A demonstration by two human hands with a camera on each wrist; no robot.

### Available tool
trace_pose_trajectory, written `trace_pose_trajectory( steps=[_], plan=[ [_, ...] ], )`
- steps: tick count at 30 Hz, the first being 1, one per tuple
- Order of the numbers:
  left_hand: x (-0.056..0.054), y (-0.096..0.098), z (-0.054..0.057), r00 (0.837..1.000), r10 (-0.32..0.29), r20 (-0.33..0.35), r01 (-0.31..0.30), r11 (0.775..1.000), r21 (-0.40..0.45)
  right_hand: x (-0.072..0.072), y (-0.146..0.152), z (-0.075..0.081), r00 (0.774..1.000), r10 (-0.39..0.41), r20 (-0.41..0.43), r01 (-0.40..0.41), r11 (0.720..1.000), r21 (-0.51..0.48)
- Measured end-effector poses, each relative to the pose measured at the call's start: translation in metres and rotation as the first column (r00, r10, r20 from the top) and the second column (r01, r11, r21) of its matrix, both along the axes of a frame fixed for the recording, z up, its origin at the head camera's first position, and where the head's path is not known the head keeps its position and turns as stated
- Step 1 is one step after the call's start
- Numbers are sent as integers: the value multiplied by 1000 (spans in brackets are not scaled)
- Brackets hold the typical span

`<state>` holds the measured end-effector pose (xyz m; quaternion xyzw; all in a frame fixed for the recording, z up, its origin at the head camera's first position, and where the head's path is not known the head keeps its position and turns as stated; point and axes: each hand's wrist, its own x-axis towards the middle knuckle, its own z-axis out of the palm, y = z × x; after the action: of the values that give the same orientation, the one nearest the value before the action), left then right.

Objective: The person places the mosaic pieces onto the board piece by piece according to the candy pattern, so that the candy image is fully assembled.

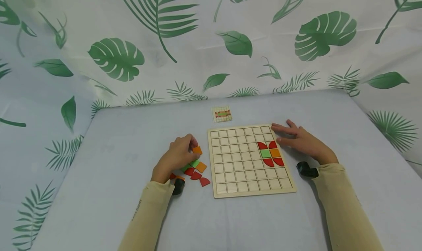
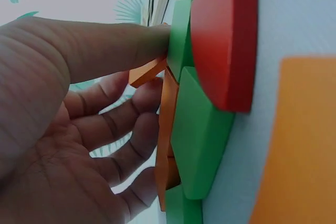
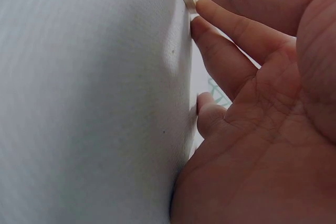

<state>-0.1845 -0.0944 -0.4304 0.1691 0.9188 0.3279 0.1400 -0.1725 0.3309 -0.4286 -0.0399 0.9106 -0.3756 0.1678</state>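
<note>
My left hand (image 1: 178, 154) pinches an orange square tile (image 1: 197, 150) between thumb and fingers, left of the wooden grid board (image 1: 230, 167). In the left wrist view that tile (image 2: 147, 72) is tilted, partly hidden by the thumb. Below the hand lie loose tiles: a green one (image 2: 197, 135), a red quarter-circle (image 2: 223, 40) and several others. Fingers spread, my right hand (image 1: 304, 143) rests at the board's upper right edge. On the board's right side, a green square (image 1: 265, 153) and an orange square (image 1: 274, 153) sit between red petal and quarter-circle tiles (image 1: 277, 162).
A small pattern card (image 1: 222, 114) lies behind the board, showing a red, orange and green design on a grid. Under everything is a pale cloth (image 1: 108, 152), with a leaf-print curtain (image 1: 197, 60) rising behind. Dark wrist cameras (image 1: 307, 169) sit at both cuffs.
</note>
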Motion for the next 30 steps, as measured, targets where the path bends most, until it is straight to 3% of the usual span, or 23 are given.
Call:
trace_pose_trajectory(
  steps=[5, 8, 10, 12, 16, 19, 23, 30],
  plan=[
    [-1, -4, -2, 1000, 4, 17, -6, 994, 110, 1, 1, 1, 1000, 4, -6, -4, 1000, -5],
    [-2, -9, -3, 999, 25, 33, -31, 983, 179, 0, 1, 1, 1000, 7, -10, -7, 1000, -4],
    [-2, -12, -3, 995, 56, 80, -74, 968, 241, 0, 2, 1, 1000, 6, -10, -6, 1000, -3],
    [-2, -14, -3, 983, 106, 152, -147, 945, 292, 1, 2, 1, 1000, 5, -12, -5, 1000, -3],
    [-4, -16, 0, 932, 197, 306, -308, 875, 375, 2, 2, 2, 1000, 3, -15, -3, 1000, -5],
    [-6, -15, 3, 910, 222, 349, -362, 838, 409, 2, 2, 2, 1000, 7, -23, -7, 1000, -7],
    [-4, -10, 7, 909, 204, 363, -363, 816, 450, 2, 2, 2, 999, 10, -32, -10, 1000, -13],
    [-1, 6, 17, 928, 129, 349, -308, 793, 526, 3, -1, 2, 1000, 7, -26, -8, 1000, -30]
  ],
)
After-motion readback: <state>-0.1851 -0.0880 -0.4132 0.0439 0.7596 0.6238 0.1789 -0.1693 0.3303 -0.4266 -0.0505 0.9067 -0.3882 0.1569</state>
